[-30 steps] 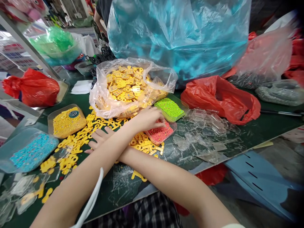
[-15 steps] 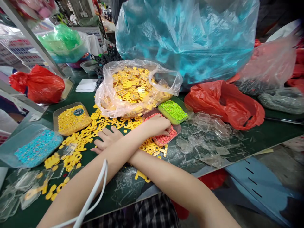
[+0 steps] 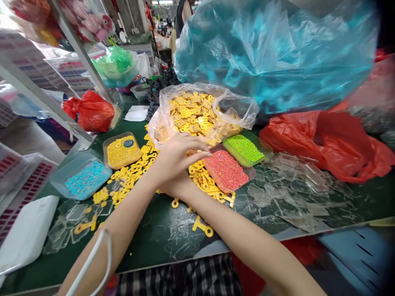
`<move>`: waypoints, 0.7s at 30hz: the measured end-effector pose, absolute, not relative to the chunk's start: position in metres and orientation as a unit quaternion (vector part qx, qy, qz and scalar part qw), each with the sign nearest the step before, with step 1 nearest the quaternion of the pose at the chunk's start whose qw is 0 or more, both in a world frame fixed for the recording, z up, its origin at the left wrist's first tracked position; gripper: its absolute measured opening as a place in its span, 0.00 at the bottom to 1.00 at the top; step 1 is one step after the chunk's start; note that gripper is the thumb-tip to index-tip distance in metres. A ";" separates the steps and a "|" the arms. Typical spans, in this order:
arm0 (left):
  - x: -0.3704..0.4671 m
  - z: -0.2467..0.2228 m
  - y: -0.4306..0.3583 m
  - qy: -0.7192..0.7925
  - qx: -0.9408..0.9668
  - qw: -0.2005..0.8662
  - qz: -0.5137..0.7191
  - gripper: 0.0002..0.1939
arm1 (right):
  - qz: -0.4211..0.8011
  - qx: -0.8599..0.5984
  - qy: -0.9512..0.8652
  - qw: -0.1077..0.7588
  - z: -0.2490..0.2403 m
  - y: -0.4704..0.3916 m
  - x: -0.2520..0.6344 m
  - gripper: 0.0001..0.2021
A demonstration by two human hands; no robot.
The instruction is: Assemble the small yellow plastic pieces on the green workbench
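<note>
My left hand (image 3: 180, 154) is over the yellow pieces, with its fingers stretched to the right, thumb apart and nothing visible between them. Under it lies my right hand (image 3: 174, 184), its fingers hidden. Loose yellow plastic pieces (image 3: 132, 170) surround both hands. Behind them is a clear bag (image 3: 165, 98) full of yellow pieces (image 3: 193, 111). Trays hold red beads (image 3: 226, 170) and green beads (image 3: 245, 149) at the right, yellow beads (image 3: 121, 152) and blue beads (image 3: 88, 179) at the left.
Clear plastic plates lie at the right (image 3: 286, 185) and front left (image 3: 66, 222). A large blue bag (image 3: 271, 57) and a red bag (image 3: 327, 139) stand behind. A white device (image 3: 29, 230) is at the left edge. The table's front edge (image 3: 173, 264) runs close to me.
My left hand has moved left from the red beads and opened. My right hand, spread out before, is now mostly covered by it. The view has shifted left.
</note>
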State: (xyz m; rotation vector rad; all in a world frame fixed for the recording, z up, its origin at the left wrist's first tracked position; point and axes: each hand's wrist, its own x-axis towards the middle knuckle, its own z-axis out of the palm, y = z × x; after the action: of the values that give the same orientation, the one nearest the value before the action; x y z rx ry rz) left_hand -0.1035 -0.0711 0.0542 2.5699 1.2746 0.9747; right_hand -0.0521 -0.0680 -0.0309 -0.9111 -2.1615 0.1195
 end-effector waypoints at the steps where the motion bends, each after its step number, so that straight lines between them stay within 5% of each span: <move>1: -0.120 0.054 -0.081 0.451 0.825 0.047 0.339 0.15 | 0.046 -0.336 -0.859 0.383 -0.030 -0.067 -0.050 0.14; 5: -0.175 0.038 -0.112 0.563 0.770 0.063 0.293 0.18 | 0.029 -0.212 -0.929 0.302 -0.029 -0.066 -0.040 0.11; 9: -0.202 0.015 -0.131 0.590 0.759 0.077 0.263 0.21 | 0.017 -0.238 -0.954 0.183 -0.023 -0.064 -0.032 0.12; 14: -0.206 -0.001 -0.144 0.565 0.783 0.102 0.242 0.16 | 0.036 -0.284 -0.945 0.158 -0.012 -0.060 -0.018 0.11; 21: -0.204 -0.022 -0.148 0.545 0.807 0.135 0.181 0.11 | 0.090 -0.153 -0.979 0.100 -0.006 -0.064 -0.006 0.09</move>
State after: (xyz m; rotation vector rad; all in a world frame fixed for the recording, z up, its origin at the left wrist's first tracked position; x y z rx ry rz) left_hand -0.2045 -0.1484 -0.0220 2.3386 1.5788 0.5241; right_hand -0.0064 -0.0643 -0.0055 -0.4524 -2.8938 0.2662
